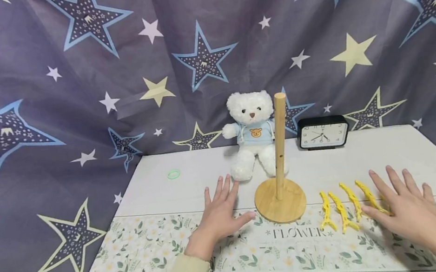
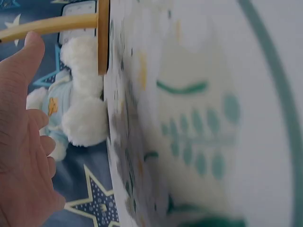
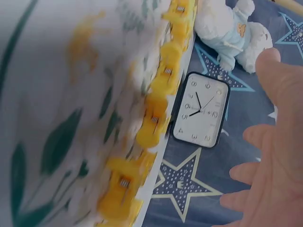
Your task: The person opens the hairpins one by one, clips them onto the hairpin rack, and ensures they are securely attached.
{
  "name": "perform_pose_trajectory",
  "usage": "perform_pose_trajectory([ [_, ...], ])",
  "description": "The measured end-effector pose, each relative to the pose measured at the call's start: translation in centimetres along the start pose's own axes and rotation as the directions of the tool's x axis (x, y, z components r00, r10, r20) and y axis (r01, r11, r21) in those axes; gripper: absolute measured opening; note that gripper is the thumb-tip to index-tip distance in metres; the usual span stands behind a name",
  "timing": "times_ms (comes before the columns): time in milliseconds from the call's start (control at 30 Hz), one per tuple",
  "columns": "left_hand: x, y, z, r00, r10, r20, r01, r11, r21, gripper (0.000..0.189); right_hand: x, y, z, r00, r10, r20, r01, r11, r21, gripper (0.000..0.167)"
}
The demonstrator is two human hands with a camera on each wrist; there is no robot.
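Note:
My left hand (image 1: pixel 222 214) has its fingers spread over the flowered runner, left of a wooden stand (image 1: pixel 277 212) with a round base and an upright post. In the left wrist view its thumb overlaps the post (image 2: pixel 71 23). Several slender yellow clips (image 1: pixel 341 211) lie in a row right of the stand; the right wrist view shows small metal springs in these clips (image 3: pixel 154 120). Just right of the row is my right hand (image 1: pixel 411 210), fingers spread and holding nothing. Its thumb and fingers overlap the rightmost clip (image 1: pixel 368 193) in the head view.
Behind the stand sits a white teddy bear (image 1: pixel 255 139) in a blue top. A black-framed clock (image 1: pixel 323 133) stands at the back right. On the white tabletop (image 1: pixel 201 162) at the back left lies a light green ring (image 1: pixel 173 174). A star-patterned curtain (image 1: pixel 224 8) hangs behind.

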State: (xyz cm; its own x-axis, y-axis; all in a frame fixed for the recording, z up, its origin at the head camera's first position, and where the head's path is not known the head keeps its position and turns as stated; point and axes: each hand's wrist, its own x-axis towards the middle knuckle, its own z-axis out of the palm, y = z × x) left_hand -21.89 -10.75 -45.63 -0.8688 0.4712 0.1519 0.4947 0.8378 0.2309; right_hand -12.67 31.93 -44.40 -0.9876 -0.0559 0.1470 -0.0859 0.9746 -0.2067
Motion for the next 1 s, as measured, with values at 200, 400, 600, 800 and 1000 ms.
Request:
perform_pose_trajectory([
  [200, 1.2, 1.2, 0.7, 0.995, 0.052, 0.081, -0.049, 0.998, -0.040, 0.096, -0.9, 1.5, -0.1, 0.999, 0.046, 0.018, -0.046, 0.999, -0.005, 0.096],
  [400, 2.6, 2.3, 1.4, 0.982, 0.057, 0.177, -0.039, 0.994, -0.104, 0.097, -1.3, 3.1, -0.2, 0.990, 0.119, 0.081, -0.118, 0.993, -0.018, 0.099],
  [600, 3.7, 3.0, 1.8, 0.968, 0.044, 0.246, -0.022, 0.996, -0.089, 0.096, -1.9, 5.0, 0.5, 0.979, 0.162, 0.124, -0.161, 0.987, -0.022, 0.101],
  [800, 4.2, 3.2, 2.1, 0.956, 0.029, 0.293, 0.001, 0.995, -0.101, 0.095, -2.1, 6.5, 0.6, 0.974, 0.131, 0.182, -0.123, 0.991, -0.058, 0.103],
  [1000, 4.3, 3.3, 2.4, 0.949, 0.012, 0.314, 0.012, 0.997, -0.075, 0.092, -2.3, 7.0, 0.4, 0.949, 0.182, 0.258, -0.168, 0.983, -0.076, 0.085],
])
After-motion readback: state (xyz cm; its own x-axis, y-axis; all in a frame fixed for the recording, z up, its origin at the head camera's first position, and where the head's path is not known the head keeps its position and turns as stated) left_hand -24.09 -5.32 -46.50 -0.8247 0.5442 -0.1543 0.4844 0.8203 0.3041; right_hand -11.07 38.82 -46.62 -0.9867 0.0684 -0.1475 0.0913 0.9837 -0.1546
